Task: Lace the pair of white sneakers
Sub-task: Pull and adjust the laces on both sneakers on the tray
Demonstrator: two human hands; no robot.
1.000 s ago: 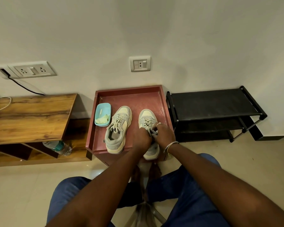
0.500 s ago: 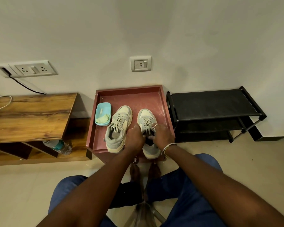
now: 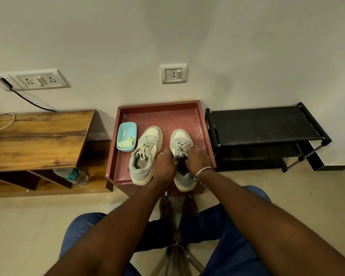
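Note:
Two white and grey sneakers stand side by side, toes toward the wall, on a red tray-topped stand. The left sneaker is laced, its lace ends lying loose over the tongue. Both my hands work at the upper eyelets of the right sneaker. My left hand pinches a lace end at the shoe's left side. My right hand, with a ring and a bangle, pinches the lace at the right side. The shoe's opening is partly hidden by my fingers.
A light blue box with a crumpled cloth lies on the tray left of the shoes. A wooden shelf unit with a water bottle stands at the left, a black shoe rack at the right. My knees are below.
Both hands moved up the right sneaker from its heel toward the upper eyelets and now hold the lace closer to the tongue.

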